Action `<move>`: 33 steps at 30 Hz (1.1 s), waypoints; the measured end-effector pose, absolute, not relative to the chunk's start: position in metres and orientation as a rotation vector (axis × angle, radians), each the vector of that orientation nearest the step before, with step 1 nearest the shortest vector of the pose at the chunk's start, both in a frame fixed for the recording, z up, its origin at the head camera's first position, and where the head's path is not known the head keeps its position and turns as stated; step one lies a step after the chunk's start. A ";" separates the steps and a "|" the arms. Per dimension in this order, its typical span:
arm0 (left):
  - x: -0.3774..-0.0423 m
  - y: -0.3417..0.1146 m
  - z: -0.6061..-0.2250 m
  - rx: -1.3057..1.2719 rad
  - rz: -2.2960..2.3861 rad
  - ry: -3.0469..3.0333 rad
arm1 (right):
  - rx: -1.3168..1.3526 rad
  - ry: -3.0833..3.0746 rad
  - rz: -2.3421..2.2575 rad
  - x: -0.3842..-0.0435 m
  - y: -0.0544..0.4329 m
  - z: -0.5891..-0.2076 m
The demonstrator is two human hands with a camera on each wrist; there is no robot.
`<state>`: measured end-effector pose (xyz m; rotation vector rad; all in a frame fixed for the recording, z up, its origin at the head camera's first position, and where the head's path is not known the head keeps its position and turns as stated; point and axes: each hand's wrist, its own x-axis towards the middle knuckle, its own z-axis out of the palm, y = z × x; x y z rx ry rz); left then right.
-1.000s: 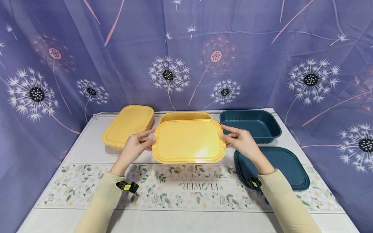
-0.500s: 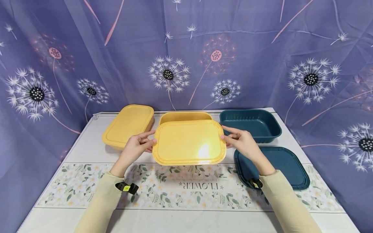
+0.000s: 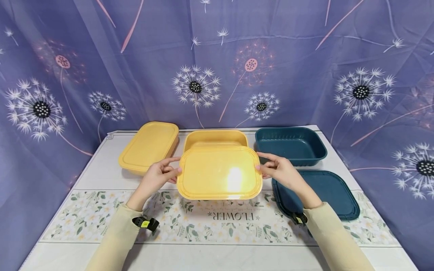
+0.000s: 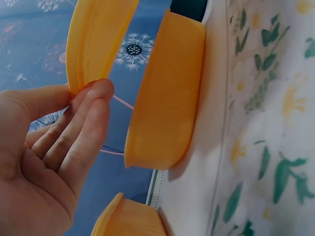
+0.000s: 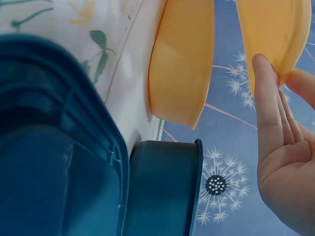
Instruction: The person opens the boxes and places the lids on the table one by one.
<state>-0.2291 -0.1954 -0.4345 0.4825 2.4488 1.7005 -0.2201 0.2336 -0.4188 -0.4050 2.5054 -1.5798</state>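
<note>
The yellow lid (image 3: 219, 171) has dropped lower and closer to the person since the earlier frame, both hands travelling with it, so more of the open yellow box (image 3: 216, 136) shows beyond the fingers. The left hand (image 3: 154, 178) pinches one end of the lid between thumb and fingers (image 4: 81, 128), and the right hand (image 3: 283, 175) pinches the opposite end the same way. The lid hangs between the two sets of fingers, its broad face tilted toward the person and catching a bright glare; the wrist views show it apart from the open box. Left of the left fingers and farther back sits a lidded yellow box (image 3: 149, 145). Beyond the right fingers, to their right, stands an open teal box (image 3: 289, 145), and nearer than that, partly under the right forearm, a teal lid (image 3: 329, 192) lies on the worktop (image 3: 210, 259).
</note>
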 end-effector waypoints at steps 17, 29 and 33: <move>-0.219 -0.192 -0.456 0.503 1.687 2.371 | -0.457 2.363 -1.540 -0.212 0.240 -0.435; -0.216 -0.191 -0.465 0.479 1.712 2.290 | -0.468 2.312 -1.515 -0.211 0.241 -0.440; -0.214 -0.190 -0.465 0.491 1.715 2.280 | -0.482 2.310 -1.514 -0.210 0.242 -0.441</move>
